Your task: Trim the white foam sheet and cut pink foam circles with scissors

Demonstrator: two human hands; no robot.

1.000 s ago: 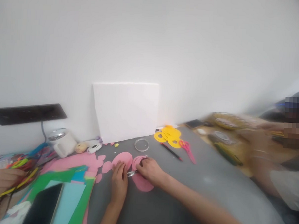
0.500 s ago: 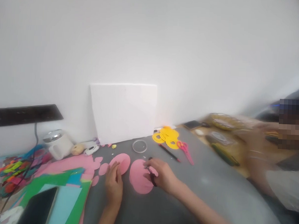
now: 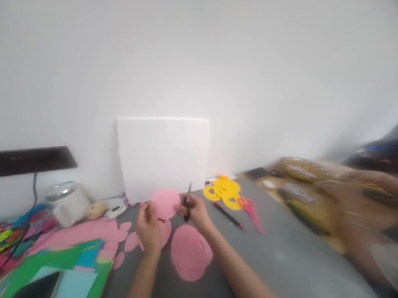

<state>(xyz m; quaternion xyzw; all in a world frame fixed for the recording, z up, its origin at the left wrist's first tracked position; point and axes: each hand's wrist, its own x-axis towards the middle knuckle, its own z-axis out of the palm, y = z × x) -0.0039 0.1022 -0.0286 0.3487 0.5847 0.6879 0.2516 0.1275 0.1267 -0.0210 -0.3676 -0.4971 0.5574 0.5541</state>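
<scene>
A round pink paper disc (image 3: 165,203) is lifted above the grey table, pinched at its left edge by my left hand (image 3: 149,228). My right hand (image 3: 196,214) is closed around dark-handled scissors (image 3: 187,210), blades pointing up; its fingertips also touch the disc's right edge. Below lie a stack of pink paper circles (image 3: 191,254) and, partly hidden behind my left hand, another pink circle (image 3: 166,233). Smaller pink cut pieces (image 3: 132,242) are to the left of that hand.
Yellow paper rings (image 3: 223,190), a dark pencil (image 3: 228,215) and pink scissors (image 3: 251,214) lie to the right. A white board (image 3: 162,156) leans on the wall. Coloured sheets (image 3: 77,284), a phone (image 3: 37,287) and a white mug (image 3: 69,207) sit left. Another person's arm (image 3: 357,217) is at far right.
Both hands have come up from the table and closer together. My left hand has picked up a pink disc, and the scissors in my right hand now point upward beside it.
</scene>
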